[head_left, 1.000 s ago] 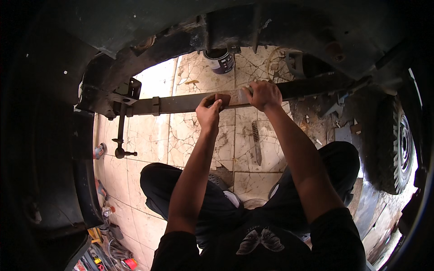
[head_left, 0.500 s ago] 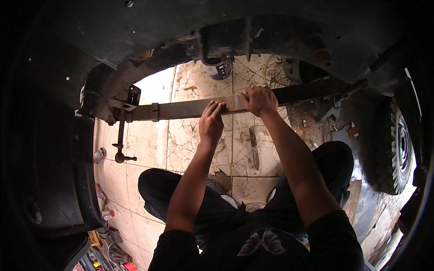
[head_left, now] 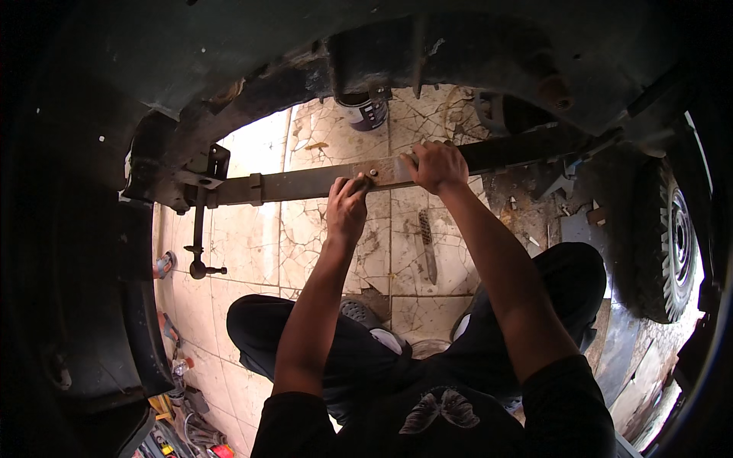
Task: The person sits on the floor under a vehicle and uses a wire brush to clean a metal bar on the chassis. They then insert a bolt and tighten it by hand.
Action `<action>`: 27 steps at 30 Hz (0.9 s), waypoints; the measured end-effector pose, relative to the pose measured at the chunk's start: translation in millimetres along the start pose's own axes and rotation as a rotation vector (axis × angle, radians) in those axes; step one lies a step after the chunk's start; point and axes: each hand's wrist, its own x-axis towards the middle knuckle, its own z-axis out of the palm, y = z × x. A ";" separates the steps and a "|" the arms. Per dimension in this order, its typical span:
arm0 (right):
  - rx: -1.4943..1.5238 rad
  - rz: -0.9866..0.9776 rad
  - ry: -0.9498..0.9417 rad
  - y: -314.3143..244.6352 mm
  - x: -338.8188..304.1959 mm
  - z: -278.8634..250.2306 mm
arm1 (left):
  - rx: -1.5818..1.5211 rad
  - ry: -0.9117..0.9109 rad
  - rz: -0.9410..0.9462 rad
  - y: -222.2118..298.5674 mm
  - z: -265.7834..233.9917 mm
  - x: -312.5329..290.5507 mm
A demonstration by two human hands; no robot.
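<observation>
A long, flat leaf spring [head_left: 305, 182] runs crosswise in front of me under the vehicle body. My right hand [head_left: 439, 168] is wrapped over it right of the middle, fingers across its upper face. Just left of a small round bolt head [head_left: 373, 172], my left hand [head_left: 348, 208] grips the near edge with fingers bent on top; its thumb is hidden. A metal clip [head_left: 256, 188] bands the spring farther left. Below the bracket [head_left: 208, 164] at the left end hangs a rod with a ball joint [head_left: 198, 269].
A wire brush [head_left: 427, 248] lies on the cracked tile floor below the spring. Beyond stands a paint can [head_left: 364, 113]. At right is a wheel with a treaded tyre [head_left: 658, 244]; tools [head_left: 172, 439] lie at lower left. Dark body panels [head_left: 252, 46] curve overhead.
My left hand has slid a little to the left along the spring, so the bolt head now shows. My right hand keeps its hold. The whole view has shifted slightly.
</observation>
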 end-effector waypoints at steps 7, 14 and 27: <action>0.008 -0.010 0.040 3.3 -2.1 1.1 | 0.126 0.000 -0.035 10.1 -14.4 4.3; 0.002 -0.016 -0.001 1.9 0.7 -2.4 | -0.099 0.006 0.141 40.4 13.3 19.4; 0.008 0.017 -0.118 -1.9 0.4 -8.9 | -0.049 0.011 0.096 3.5 -8.8 15.1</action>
